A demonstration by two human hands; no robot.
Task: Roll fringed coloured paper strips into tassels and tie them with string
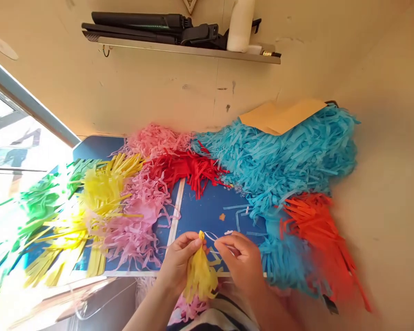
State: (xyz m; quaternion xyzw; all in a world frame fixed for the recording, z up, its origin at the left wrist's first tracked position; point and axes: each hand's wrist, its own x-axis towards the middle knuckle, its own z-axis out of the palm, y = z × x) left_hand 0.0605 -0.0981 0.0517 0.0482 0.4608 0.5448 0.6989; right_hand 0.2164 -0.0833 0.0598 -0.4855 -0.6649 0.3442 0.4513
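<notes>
Blue table (207, 211): heaped with fringed paper, blue pile (283, 156) largest, then pink, yellow, red, green. Cream wall behind, shelf (193, 49) above. Left hand (179, 266): closed around yellow tassel (200, 276) at near edge; keep neck pinched tight. Right hand (241, 262): fingers pinched on thin white string (212, 236); keep loop taut, snug against neck.

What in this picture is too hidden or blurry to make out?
- Head view: the thin white loop at the yellow tassel; thread or wire, too fine to tell.
- Right hand: fingertips curl under, grip hidden.
- Green tassels: washed out by window glare.
- Black items on shelf: cut by top edge.
</notes>
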